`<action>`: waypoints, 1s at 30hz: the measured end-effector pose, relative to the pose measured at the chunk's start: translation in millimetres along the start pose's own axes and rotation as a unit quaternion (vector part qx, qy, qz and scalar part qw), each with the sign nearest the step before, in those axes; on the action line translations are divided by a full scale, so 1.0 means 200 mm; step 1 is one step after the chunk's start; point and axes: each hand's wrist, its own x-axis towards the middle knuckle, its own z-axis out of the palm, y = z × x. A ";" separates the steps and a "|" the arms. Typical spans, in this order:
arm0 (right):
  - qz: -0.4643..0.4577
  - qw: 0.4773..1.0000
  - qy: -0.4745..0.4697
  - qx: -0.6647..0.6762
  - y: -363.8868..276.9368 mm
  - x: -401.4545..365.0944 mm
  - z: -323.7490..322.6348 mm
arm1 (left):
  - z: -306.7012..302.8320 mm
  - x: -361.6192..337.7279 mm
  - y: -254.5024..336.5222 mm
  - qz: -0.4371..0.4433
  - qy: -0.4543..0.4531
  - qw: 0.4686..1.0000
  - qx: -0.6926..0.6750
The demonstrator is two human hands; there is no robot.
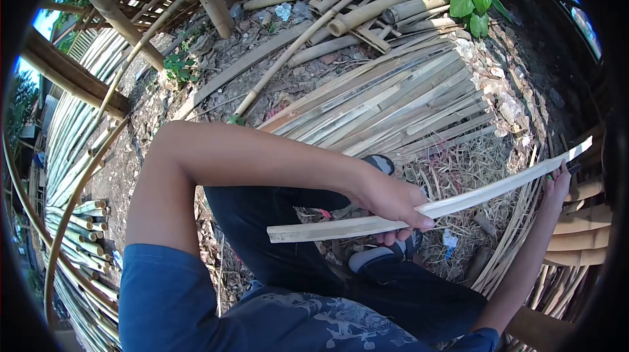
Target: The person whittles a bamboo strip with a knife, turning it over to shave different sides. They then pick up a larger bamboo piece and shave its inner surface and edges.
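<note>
A long, pale split bamboo strip (pixel 481 200) stretches across in front of my body, tilted up toward the right. My left hand (pixel 398 206) is closed around its middle, thumb on the upper face and fingertips curled below. Near the far right end, my right hand (pixel 557 185) grips the same strip with bent fingers. A narrow dark piece (pixel 574 169) pokes out beside those fingers; I cannot tell what it is. The strip's left end hangs over my dark trousers (pixel 275 221).
Many flat bamboo slats (pixel 393 99) lie side by side ahead of my feet. Behind them are cut bamboo poles (pixel 367 14) and a leafy plant (pixel 475 1). Shavings (pixel 452 172) cover the ground. Long green bamboo lengths (pixel 82 227) lie stacked at left, and thick bamboo (pixel 583 227) at right.
</note>
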 end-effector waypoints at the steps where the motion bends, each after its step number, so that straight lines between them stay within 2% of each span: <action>1: 0.004 1.000 0.007 -0.015 -0.01 0.02 -0.01 | 0.02 0.02 -0.02 0.014 0.040 0.999 -0.029; 3: 0.010 0.999 0.017 -0.042 -0.02 0.04 -0.02 | 0.03 0.05 -0.02 0.037 0.102 0.992 -0.064; 6: -0.023 0.997 0.011 -0.076 -0.03 0.02 -0.06 | -0.01 0.04 0.06 0.009 0.119 0.992 -0.046; 7: -0.068 0.989 0.075 -0.111 0.00 -0.19 0.09 | -0.04 0.04 0.08 0.007 0.111 0.992 -0.067; 8: -0.073 0.988 0.076 -0.112 0.05 -0.35 0.19 | -0.06 0.04 0.09 0.011 0.108 0.992 -0.064; 10: -0.101 0.974 0.135 -0.152 0.15 -0.61 0.35 | -0.10 0.04 0.12 0.020 0.102 0.992 -0.074; 13: -0.116 0.975 0.077 -0.173 0.31 -1.13 0.62 | -0.15 0.06 0.14 0.017 0.121 0.989 -0.085; 17: -0.134 0.971 -0.028 -0.195 0.50 -1.60 0.78 | -0.21 0.08 0.19 0.038 0.166 0.979 -0.115; 18: -0.139 0.967 -0.048 -0.209 0.56 -1.69 0.79 | -0.23 0.09 0.19 0.044 0.192 0.971 -0.137; 20: -0.086 0.974 -0.083 -0.191 0.64 -1.84 0.79 | -0.26 0.11 0.19 0.050 0.202 0.963 -0.170; 22: -0.033 0.980 -0.107 -0.163 0.72 -1.96 0.79 | -0.29 0.11 0.20 0.076 0.218 0.936 -0.264; 24: 0.013 0.973 -0.155 -0.170 0.75 -2.10 0.81 | -0.33 0.13 0.22 0.088 0.232 0.929 -0.273; 26: 0.075 0.956 -0.225 -0.173 0.77 -2.21 0.81 | -0.40 0.13 0.23 0.107 0.251 0.881 -0.386; 28: 0.061 0.936 -0.292 -0.187 0.77 -2.31 0.85 | -0.46 0.11 0.24 0.108 0.250 0.874 -0.403; 30: 0.017 0.933 -0.316 -0.175 0.76 -2.36 0.93 | -0.51 0.10 0.24 0.128 0.221 0.836 -0.485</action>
